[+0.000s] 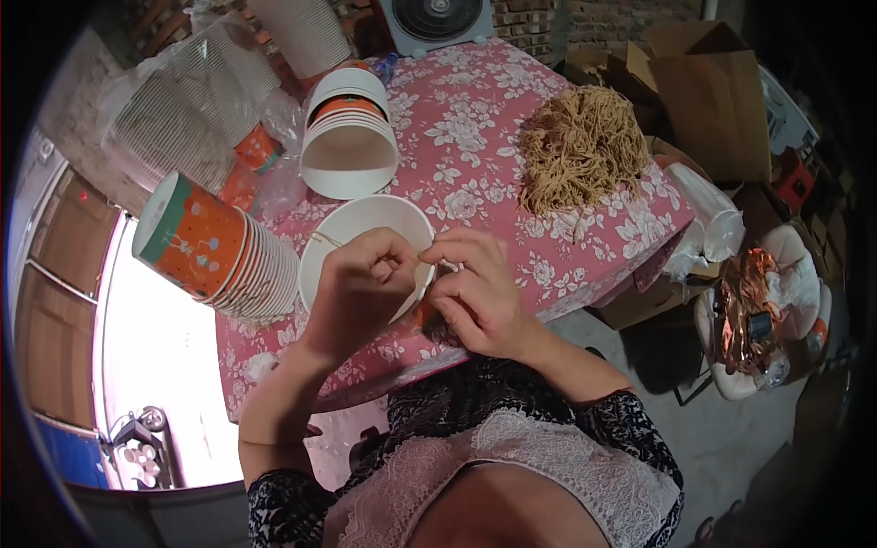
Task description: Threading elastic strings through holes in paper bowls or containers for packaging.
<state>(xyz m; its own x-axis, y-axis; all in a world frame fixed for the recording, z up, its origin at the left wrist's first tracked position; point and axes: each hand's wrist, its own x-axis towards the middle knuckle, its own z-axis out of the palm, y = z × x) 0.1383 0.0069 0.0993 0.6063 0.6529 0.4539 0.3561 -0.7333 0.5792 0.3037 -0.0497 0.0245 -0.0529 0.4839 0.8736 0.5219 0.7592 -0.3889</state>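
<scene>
Both my hands meet over the near side of a white paper tub (367, 216) whose mouth faces me. My left hand (361, 283) is closed, fingers curled in. A short tan cord (323, 238) sticks out past its back, against the tub's white inside. My right hand (477, 290) has its thumb and fingers bent in a pinch, with its fingertips close to those of the left. Whatever lies between the right fingertips is too small to make out. A patch of orange on the tub's outside shows under the right hand.
A heap of tan cords (585, 146) lies on the flowered pink tablecloth (457, 119) at the right. Stacked orange tubs (206, 242) lean at the left, and more nested tubs (349, 151) lie behind. A fan (437, 14) stands at the back. Cardboard boxes (713, 110) fill the far right.
</scene>
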